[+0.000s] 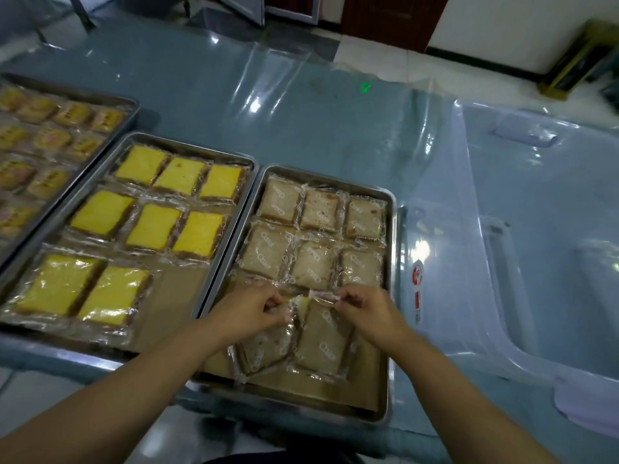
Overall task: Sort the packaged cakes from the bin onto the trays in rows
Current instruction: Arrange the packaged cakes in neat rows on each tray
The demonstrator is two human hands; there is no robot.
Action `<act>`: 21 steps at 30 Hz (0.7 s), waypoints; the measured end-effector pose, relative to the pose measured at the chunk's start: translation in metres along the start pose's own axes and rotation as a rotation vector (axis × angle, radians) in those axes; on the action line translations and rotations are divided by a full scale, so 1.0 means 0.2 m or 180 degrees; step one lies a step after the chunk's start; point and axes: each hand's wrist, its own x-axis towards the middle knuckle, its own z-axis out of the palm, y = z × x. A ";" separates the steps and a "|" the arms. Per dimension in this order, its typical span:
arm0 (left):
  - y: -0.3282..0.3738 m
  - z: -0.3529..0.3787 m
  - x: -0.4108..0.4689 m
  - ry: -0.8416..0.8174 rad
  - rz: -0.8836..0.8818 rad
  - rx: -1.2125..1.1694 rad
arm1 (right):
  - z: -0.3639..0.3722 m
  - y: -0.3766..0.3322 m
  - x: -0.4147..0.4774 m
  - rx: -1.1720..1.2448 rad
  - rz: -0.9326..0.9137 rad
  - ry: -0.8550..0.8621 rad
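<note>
With the left hand (pixel 254 308) and right hand (pixel 363 308) each pinching a wrapper edge (pixel 320 295) at the tray's (pixel 392 279) 6 o'clock, that tilted cake (pixel 264 346) could've landed crooked.

Both bare forearms extended over near rim of tray (pixel 392 262), converged above its front row. Left hand (pixel 249 313) curled, left packet (pixel 264 349) pinched at wrapper corner. Right hand (pixel 365 311) curled, right packet (pixel 321 339) pinched at top seam. Hands held close, not touching.

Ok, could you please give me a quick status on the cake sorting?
Left hand and right hand pinching wrapper tops of front-row cakes. Right tray: two rows full, third started. Nothing blocking.
</note>
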 end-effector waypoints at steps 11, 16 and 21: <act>-0.12 -0.11 -0.11 0.0154 -0.0064 -0.0192 | 0.04 -0.09 -0.08 -0.2205 0.0521 0.0805; -0.18 -0.13 -0.17 0.0377 -0.0156 -0.0321 | 0.15 -0.07 -0.07 -0.2625 0.0401 0.0868; -0.19 -0.18 -0.23 0.0625 -0.0173 0.0085 | 0.35 -0.09 -0.03 -0.2717 0.0461 0.0834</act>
